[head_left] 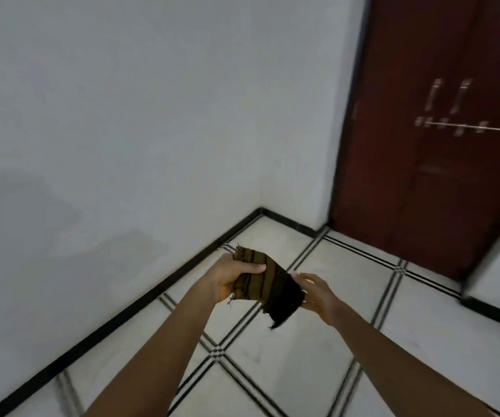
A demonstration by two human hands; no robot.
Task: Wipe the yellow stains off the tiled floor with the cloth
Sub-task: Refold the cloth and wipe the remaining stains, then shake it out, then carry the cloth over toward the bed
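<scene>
Wiping is judged not begun, the floor [287, 371] untouched: the cloth [269, 281] is held in the air left of the door [438, 176], gripped by the left hand [233, 278], its dark end met by the right hand [316, 296], hold unclear.

The cloth [268, 284] is olive-brown with thin dark stripes and a black end. The floor [287, 365] has white tiles with black-lined borders. The door [441, 145] is dark red.

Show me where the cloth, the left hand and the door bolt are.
cloth [272, 284], head view, middle of the striped fabric.
left hand [229, 281], head view, below the thumb, gripping the cloth.
door bolt [459, 126], head view, middle of the metal bar.
</scene>
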